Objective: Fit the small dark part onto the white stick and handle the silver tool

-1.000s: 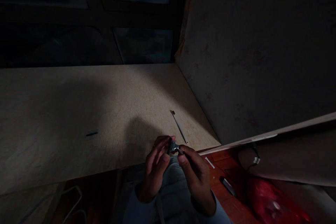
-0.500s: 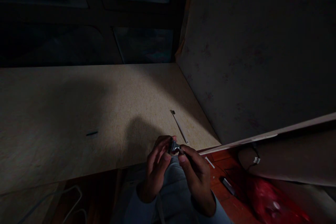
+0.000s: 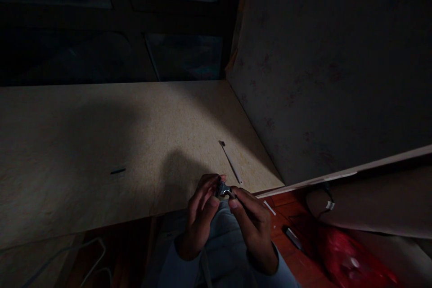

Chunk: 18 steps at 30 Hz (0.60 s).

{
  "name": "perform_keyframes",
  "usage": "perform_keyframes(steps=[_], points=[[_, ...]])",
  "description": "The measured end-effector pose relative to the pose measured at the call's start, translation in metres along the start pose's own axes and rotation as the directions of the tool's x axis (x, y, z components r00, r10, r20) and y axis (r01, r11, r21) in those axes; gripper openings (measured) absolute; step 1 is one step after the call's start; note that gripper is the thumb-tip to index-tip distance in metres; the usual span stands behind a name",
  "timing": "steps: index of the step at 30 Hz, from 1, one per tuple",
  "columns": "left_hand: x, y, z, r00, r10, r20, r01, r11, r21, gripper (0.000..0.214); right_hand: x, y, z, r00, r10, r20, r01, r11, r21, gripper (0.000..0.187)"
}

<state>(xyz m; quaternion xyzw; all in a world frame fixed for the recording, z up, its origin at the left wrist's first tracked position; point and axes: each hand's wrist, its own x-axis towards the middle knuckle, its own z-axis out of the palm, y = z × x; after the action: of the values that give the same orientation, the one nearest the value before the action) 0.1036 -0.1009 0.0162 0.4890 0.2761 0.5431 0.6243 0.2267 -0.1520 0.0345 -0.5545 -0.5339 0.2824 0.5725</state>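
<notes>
Both hands meet at the near edge of a pale speckled tabletop [image 3: 101, 144]. My left hand [image 3: 200, 213] and my right hand [image 3: 253, 225] pinch a small shiny metal object [image 3: 223, 190] between their fingertips. The object is partly dark and partly silver; what it is I cannot make out. Grey-blue sleeves cover both wrists. A thin white stick with a dark tip [image 3: 230, 162] lies on the table just beyond the hands.
A short dark sliver [image 3: 118, 171] lies on the table at the left. A pale wall panel [image 3: 320, 76] rises at the right. Below it, on a reddish floor, lie a dark flat item [image 3: 293, 238] and a red bag [image 3: 351, 261]. White cable [image 3: 87, 252] loops at lower left.
Both hands stay pinched on the small metal object and have drifted up very slightly. Nothing else has moved.
</notes>
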Motion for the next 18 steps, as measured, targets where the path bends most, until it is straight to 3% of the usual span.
perform_keyframes(steps=[9, 18], points=[[0.001, 0.005, -0.008, 0.996, 0.033, 0.079, -0.045, 0.986, 0.159, 0.037, -0.001, 0.008, -0.003, 0.999, 0.008, 0.031, -0.007, 1.0, -0.024, 0.022], [0.003, 0.018, -0.02, 0.983, -0.01, 0.183, -0.058, 0.931, 0.361, 0.037, 0.0, 0.013, -0.007, 0.995, 0.044, 0.086, -0.043, 0.999, -0.012, 0.02]])
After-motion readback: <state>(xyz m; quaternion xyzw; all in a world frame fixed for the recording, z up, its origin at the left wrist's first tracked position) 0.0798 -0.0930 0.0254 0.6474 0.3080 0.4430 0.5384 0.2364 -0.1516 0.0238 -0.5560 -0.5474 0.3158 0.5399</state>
